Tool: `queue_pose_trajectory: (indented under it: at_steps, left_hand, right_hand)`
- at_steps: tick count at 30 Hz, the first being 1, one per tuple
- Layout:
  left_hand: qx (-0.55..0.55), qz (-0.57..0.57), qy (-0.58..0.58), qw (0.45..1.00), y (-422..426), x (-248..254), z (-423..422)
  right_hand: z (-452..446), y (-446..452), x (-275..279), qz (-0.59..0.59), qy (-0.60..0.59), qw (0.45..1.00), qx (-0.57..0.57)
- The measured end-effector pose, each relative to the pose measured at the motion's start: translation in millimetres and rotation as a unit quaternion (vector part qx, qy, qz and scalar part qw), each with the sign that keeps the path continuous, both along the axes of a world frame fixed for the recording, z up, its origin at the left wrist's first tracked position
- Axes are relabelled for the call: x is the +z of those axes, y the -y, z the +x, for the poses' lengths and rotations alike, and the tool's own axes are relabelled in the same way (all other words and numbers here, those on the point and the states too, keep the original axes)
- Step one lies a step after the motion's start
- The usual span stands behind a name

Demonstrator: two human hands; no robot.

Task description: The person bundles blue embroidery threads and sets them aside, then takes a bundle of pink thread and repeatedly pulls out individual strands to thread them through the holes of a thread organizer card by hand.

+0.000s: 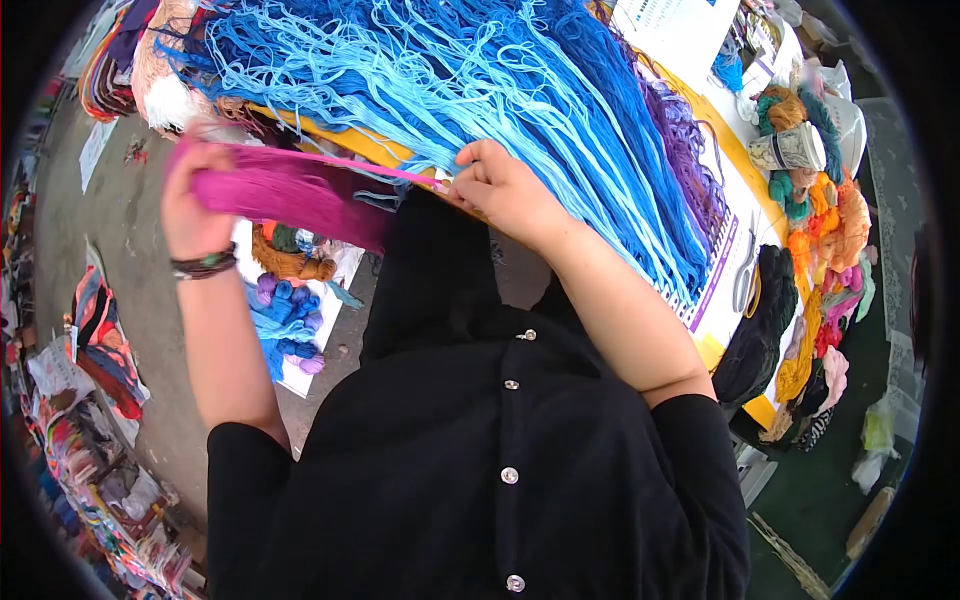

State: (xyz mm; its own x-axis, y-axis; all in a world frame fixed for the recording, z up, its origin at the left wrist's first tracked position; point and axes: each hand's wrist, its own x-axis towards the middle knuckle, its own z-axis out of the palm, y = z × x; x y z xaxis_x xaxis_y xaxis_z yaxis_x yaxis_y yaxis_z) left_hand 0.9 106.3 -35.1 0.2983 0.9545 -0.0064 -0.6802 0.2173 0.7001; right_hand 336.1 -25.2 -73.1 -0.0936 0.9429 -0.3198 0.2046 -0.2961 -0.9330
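Across the tabletop [735,150], the broad spread of blue yarn [470,70] fills eleven to two o'clock, and I judge it best to work just short of it, so that its loose ends don't snag on what I hold. The magenta bundle [285,192] wants a firm but uncrushing hold near its top, with its blurred lower end hanging free rather than twisting. The pink strand [340,166] does best drawn straight and evenly tense, pulled smoothly instead of jerked. My left hand [197,185], at ten o'clock, is closed around the bundle, though motion blur hides just how the fingers sit; the bundle trails from that grip towards four o'clock. My right hand [510,200], at twelve o'clock, has a narrow grip, thumb and fingertips pinching the strand, which runs off towards nine o'clock to my left hand; the bundle lies that way too, apart from my right fingers.
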Motion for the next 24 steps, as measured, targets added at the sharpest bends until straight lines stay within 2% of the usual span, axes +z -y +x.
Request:
queue_pose_trajectory:
  at_steps: [1,3,5,6,7,8,9,11,13,15,18,21,23,24]
  left_hand:
    - [0.034,0.05,0.02,0.998,-9.0,0.2,-27.2]
    - [0.231,0.033,-0.059,0.971,-6.4,22.2,-23.6]
    - [0.128,-0.069,-0.143,0.979,-14.1,-8.1,-51.9]
    - [0.122,-0.068,-0.176,0.974,-7.6,-23.4,-43.2]
    - [0.051,-0.089,-0.168,0.98,7.7,-27.2,-30.4]
    - [-0.011,-0.086,-0.167,0.982,26.4,-18.6,-13.7]
    - [-0.014,-0.117,-0.176,0.977,40.2,-9.2,1.1]
    - [-0.051,-0.098,-0.202,0.973,52.5,-9.4,5.3]
    - [-0.089,-0.118,-0.169,0.974,70.3,-6.0,12.0]
    - [-0.124,-0.108,-0.163,0.973,94.0,6.6,36.4]
    - [-0.138,-0.052,-0.157,0.977,119.8,21.1,63.9]
    - [-0.16,-0.009,-0.137,0.977,131.5,26.4,87.5]
    - [-0.146,0.027,-0.157,0.977,137.0,29.3,107.9]
    - [-0.159,0.009,-0.144,0.977,140.9,27.1,114.6]
  right_hand:
    - [-1.1,0.5,-1.0,0.002,-0.002,1.0,0.001]
    - [-3.2,2.1,-2.3,0.025,0.026,0.999,-0.015]
    - [-6.9,4.3,5.1,0.037,0.071,0.997,-0.016]
    - [-9.7,5.1,9.0,0.046,0.115,0.992,-0.019]
    - [-16.9,7.1,6.6,0.095,0.195,0.976,-0.035]
    - [-23.8,6.4,6.2,0.132,0.214,0.967,-0.025]
    - [-30.8,6.7,4.8,0.167,0.232,0.958,-0.014]
    - [-40.9,0.4,1.4,0.16,0.226,0.961,0.004]
    - [-47.5,-7.7,11.4,0.214,0.136,0.966,0.053]
    - [-53.6,-6.9,28.5,0.253,0.102,0.961,0.037]
    - [-56.9,11.1,61.1,0.142,0.042,0.989,-0.017]
    - [-61.6,34.3,83.6,0.089,-0.165,0.982,-0.014]
    - [-59.6,38.4,76.0,0.077,-0.167,0.983,-0.015]
    - [-57.9,40.1,73.7,0.066,-0.17,0.983,-0.012]
